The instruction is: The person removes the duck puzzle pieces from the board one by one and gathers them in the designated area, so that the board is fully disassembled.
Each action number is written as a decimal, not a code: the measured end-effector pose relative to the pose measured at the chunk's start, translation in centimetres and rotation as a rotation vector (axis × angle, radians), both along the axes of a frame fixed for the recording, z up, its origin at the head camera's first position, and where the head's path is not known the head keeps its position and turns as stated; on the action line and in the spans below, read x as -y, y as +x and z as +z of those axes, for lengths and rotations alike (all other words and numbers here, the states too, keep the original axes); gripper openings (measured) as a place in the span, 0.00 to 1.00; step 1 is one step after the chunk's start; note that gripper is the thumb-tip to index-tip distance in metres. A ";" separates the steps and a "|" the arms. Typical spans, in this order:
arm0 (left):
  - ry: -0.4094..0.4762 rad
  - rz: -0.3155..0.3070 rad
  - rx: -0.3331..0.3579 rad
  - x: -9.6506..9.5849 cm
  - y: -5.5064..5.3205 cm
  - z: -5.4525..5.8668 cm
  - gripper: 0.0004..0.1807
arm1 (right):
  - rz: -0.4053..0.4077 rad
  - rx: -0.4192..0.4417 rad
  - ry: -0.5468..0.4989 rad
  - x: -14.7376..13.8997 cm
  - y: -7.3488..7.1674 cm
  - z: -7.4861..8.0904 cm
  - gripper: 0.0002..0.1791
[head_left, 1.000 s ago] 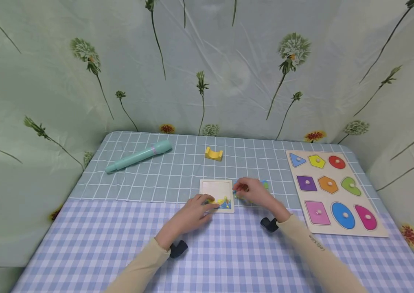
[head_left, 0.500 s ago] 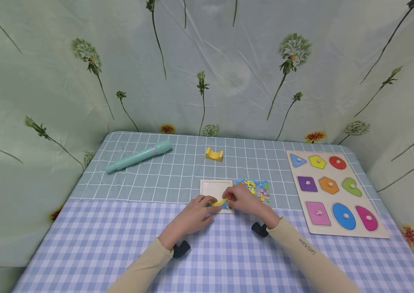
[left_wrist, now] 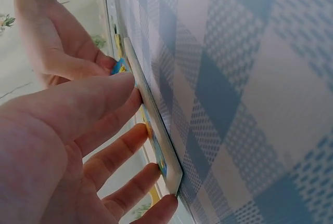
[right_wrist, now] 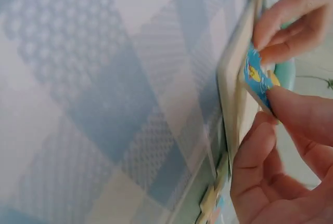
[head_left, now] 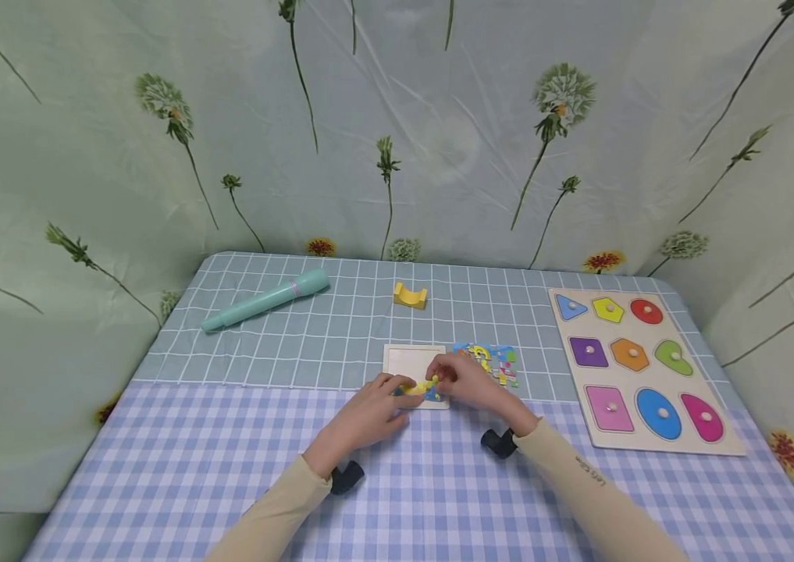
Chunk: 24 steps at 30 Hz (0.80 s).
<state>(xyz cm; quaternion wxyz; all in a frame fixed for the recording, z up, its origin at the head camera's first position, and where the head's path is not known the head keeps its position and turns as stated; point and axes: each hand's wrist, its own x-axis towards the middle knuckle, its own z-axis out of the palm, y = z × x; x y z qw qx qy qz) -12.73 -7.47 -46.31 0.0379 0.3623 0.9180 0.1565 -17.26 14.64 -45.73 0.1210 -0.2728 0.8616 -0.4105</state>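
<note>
A small square wooden puzzle tray (head_left: 412, 357) lies mid-table with a few picture pieces along its near edge. My left hand (head_left: 368, 410) reaches in from the left, its extended fingertips resting on the tray and its pieces. My right hand (head_left: 470, 384) pinches a blue puzzle piece (right_wrist: 254, 72) with yellow figures between thumb and finger. In the right wrist view that piece is tilted above the tray's near right corner, close to the left fingertips. Loose puzzle pieces (head_left: 502, 364) lie to the right of the tray, partly covered by the right hand.
A wooden shape board (head_left: 617, 402) with coloured knobbed shapes lies at the right. Behind the tray stands a yellow curved block (head_left: 411, 297). A mint-green wand-shaped object (head_left: 266, 301) lies at the back left. A floral curtain (head_left: 467, 148) hangs around the table.
My right hand has come left from the loose pieces to the tray, bringing the blue puzzle piece. It has barely moved in the last half second. The left hand stays on the tray.
</note>
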 end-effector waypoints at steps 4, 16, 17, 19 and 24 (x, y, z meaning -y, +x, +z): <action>0.004 -0.004 0.005 0.1 0.0 0.0 0.19 | -0.053 0.076 -0.065 -1.2 0.0 0.3 0.09; 0.043 -0.016 0.011 0.4 0.1 -0.3 0.20 | -0.237 0.204 -0.023 -7.4 0.8 1.2 0.07; 0.050 -0.018 0.015 0.4 0.1 -0.3 0.20 | -0.245 0.208 -0.017 -7.9 0.9 1.2 0.07; 0.061 -0.019 0.021 0.5 0.1 -0.3 0.20 | -0.260 0.218 -0.004 -8.7 1.1 1.2 0.07; 0.065 -0.020 0.030 0.6 0.1 -0.4 0.20 | -0.281 0.230 0.040 -10.0 1.5 0.8 0.05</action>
